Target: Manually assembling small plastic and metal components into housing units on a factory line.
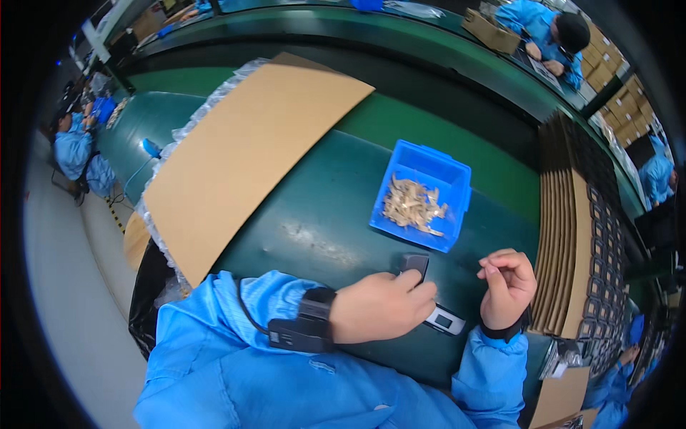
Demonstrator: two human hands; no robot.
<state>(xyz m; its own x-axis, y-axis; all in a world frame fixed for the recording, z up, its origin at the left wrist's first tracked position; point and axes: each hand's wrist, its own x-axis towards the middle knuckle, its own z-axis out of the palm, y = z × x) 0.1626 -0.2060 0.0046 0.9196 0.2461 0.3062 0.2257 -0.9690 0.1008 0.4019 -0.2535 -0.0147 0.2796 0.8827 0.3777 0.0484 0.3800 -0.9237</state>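
My left hand (381,306) rests on the dark green work surface (321,214), fingers closed over a small dark rectangular part (414,264) that sticks out past the fingertips. Under the same hand lies a white and grey handheld device (444,320) with a small screen. My right hand (506,286) is held upright just right of it, fingers curled together, with nothing visible in it. A blue plastic bin (421,194) holding several small tan pieces (413,206) stands just beyond both hands.
A large brown cardboard sheet (243,154) lies over a stack of clear plastic trays at the left. Stacked cardboard sheets (568,257) and dark trays (604,272) stand at the right. Other people in blue coats work at the far left (75,150) and top right (547,32).
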